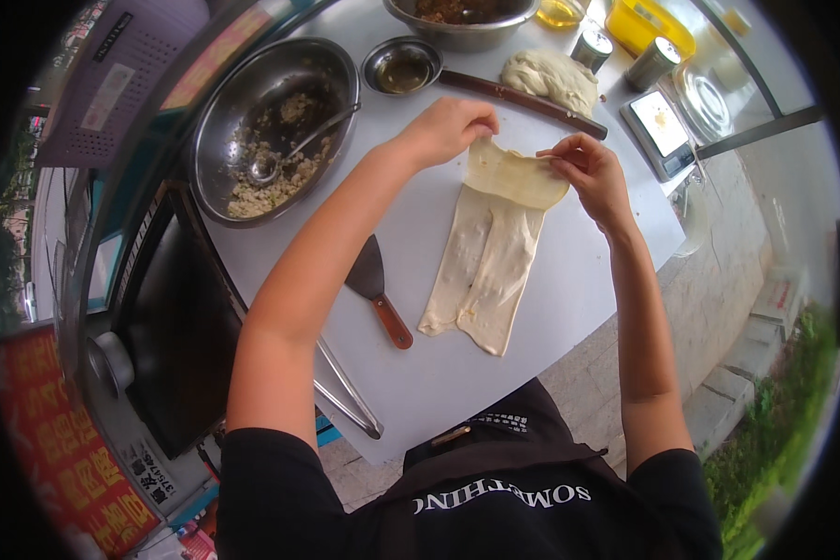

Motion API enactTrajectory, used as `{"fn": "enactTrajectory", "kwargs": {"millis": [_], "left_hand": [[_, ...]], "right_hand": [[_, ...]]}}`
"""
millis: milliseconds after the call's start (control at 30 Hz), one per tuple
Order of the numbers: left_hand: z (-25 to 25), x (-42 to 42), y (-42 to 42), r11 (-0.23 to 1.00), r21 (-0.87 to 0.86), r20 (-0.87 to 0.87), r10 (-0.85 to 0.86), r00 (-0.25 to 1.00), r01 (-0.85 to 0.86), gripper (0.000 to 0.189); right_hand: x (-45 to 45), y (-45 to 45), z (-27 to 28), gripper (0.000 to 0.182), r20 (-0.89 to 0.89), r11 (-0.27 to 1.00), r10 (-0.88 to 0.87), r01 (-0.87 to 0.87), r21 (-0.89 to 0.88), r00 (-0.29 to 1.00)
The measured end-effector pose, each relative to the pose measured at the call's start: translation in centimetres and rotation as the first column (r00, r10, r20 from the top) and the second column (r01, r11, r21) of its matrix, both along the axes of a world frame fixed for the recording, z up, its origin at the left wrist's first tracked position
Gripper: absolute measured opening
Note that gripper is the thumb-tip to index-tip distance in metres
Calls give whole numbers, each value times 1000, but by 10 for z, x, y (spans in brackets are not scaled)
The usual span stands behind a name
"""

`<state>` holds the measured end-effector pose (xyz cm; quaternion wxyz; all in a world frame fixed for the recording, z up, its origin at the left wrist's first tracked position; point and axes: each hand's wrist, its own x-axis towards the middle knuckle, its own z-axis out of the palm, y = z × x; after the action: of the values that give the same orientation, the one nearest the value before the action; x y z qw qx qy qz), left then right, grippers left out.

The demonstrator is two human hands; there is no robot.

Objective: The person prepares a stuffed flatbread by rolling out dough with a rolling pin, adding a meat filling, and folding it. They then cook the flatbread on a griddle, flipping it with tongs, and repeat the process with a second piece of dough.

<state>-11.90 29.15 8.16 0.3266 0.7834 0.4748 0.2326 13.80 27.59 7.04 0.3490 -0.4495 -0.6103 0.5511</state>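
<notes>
A long folded sheet of dough (pixel 493 259) lies on the pale worktop, its far end lifted and stretched between both hands. At that end's left corner, my left hand (pixel 458 129) pinches the dough between thumb and fingers. My right hand (pixel 588 171) grips the right corner the same way. The raised part is thin and yellowish; below it the dough is folded inward, with a seam down its middle. To the left lies a scraper (pixel 381 297) with a wooden handle, its blade partly behind my left forearm. A brown rolling pin (pixel 525 101) rests beyond the hands, beside a lump of dough (pixel 551 78).
At left stand a steel bowl of filling (pixel 199 154) with a spoon and a black griddle (pixel 182 329). Metal tongs (pixel 350 392) lie near the front edge. Farther back are a small steel bowl (pixel 402 66), a larger bowl (pixel 462 31), shakers (pixel 652 63) and a digital scale (pixel 661 133).
</notes>
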Motion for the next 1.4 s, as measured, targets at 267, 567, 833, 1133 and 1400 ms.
{"fn": "enactTrajectory", "kwargs": {"millis": [267, 567, 833, 1133, 1400], "left_hand": [[17, -12, -150, 969, 246, -85, -4, 996, 25, 8], [-90, 20, -315, 974, 158, -266, 203, 942, -165, 27], [-94, 7, -307, 845, 192, -557, 512, 654, -499, 50], [-72, -39, -264, 768, 319, -455, 638, 621, -555, 48], [-53, -4, -210, 707, 370, 165, 588, 791, -603, 34]], "right_hand": [[-4, -143, 20, 11, 246, 972, 98, -145, 183, 964], [7, -259, -46, 51, 728, 683, 281, -663, 306, 626], [14, 25, -83, 56, 668, 673, -518, -227, 704, 535], [10, 68, -101, 44, 728, 712, -540, -232, 663, 422], [11, -124, -53, 34, 681, 847, -134, -274, 455, 720]]}}
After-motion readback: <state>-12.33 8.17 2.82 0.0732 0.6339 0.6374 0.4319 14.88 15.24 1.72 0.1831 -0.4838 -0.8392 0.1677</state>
